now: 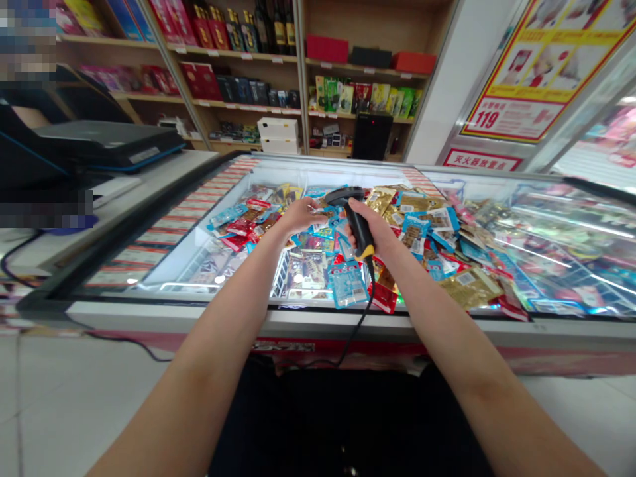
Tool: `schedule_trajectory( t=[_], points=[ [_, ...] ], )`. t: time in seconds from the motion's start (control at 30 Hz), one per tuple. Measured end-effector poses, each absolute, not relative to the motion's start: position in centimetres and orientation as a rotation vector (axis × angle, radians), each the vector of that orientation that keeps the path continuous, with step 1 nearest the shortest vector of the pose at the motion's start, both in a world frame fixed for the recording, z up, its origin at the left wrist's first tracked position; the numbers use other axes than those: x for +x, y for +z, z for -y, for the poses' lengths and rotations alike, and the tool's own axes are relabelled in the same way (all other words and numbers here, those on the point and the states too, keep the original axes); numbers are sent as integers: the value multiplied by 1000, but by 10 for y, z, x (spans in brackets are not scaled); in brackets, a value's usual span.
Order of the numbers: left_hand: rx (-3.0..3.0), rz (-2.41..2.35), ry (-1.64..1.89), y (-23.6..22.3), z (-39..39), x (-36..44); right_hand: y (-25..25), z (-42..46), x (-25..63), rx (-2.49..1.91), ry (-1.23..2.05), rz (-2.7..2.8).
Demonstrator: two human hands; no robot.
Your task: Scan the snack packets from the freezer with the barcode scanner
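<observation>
A black barcode scanner (358, 225) with a yellow butt is gripped in my right hand (375, 228). Its head points left, over my left hand (299, 216), and its cable hangs down across the front edge. My left hand is closed, fingers pinched on the edge of a small shiny snack packet (322, 228), mostly lost among the others. Below both hands, many snack packets lie heaped on the glass top of a chest freezer. Among them are a blue packet (348, 285) near the front, a gold packet (470, 286) to the right and red packets (243, 225) to the left.
The freezer's grey front rim (163, 311) runs across before me. At left stands a counter with a dark machine (114, 142). Shelves (238, 56) of bottles and boxes line the back. A yellow-and-red poster (536, 66) hangs at right.
</observation>
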State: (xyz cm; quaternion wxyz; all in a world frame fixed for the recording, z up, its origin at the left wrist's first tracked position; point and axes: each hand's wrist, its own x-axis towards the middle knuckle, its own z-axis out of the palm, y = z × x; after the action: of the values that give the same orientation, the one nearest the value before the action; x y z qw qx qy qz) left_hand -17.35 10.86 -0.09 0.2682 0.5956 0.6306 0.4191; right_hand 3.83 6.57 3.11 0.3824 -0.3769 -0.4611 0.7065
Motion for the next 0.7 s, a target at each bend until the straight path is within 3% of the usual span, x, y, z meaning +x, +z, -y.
schedule_trajectory(
  t=[0.37, 0.7],
  points=[
    [991, -1505, 1323, 17, -107, -188, 32, -64, 38, -945, 1800, 1220],
    [900, -1522, 1420, 20, -107, -184, 32, -63, 37, -948, 1801, 1307]
  ],
)
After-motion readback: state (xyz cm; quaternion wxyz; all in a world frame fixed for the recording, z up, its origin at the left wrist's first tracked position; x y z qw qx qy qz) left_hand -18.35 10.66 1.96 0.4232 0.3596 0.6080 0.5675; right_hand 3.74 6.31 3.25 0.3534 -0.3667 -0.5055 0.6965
